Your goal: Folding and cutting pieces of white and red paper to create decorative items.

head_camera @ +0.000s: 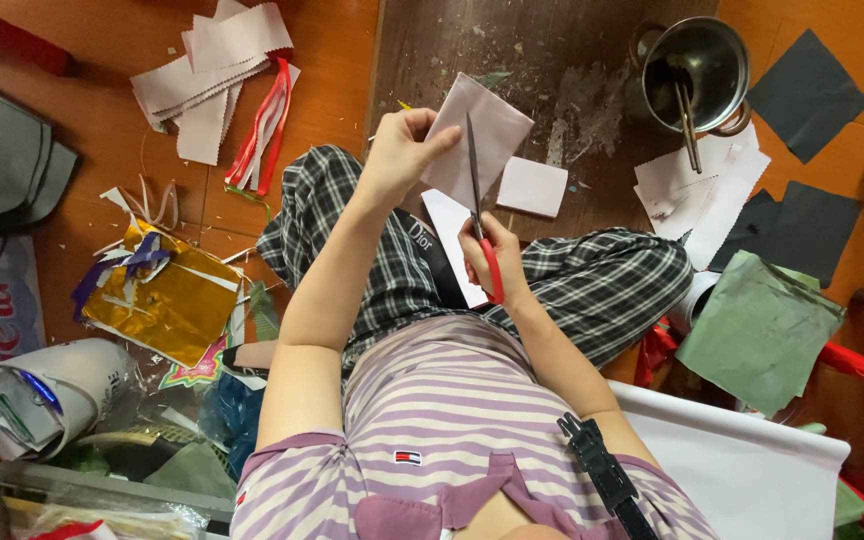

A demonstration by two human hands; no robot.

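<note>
Paper (pixel 492 125) pinched by left hand (pixel 402 150), right hand (pixel 487 262) gripping scissors (pixel 478 205); pot (pixel 697 70) holds sticks (pixel 687 120).

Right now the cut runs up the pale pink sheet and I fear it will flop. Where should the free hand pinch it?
Pinch the pale pink sheet at its left edge, coming from the left, as the left hand does. The scissors enter from below near its middle, so that side stays free of the blades.

Steel pot (pixel 704 62) with chopsticks, dark squares (pixel 807 95), green sheets (pixel 757 330), gold foil (pixel 164 298), paper strips (pixel 207 85) on floor.
</note>
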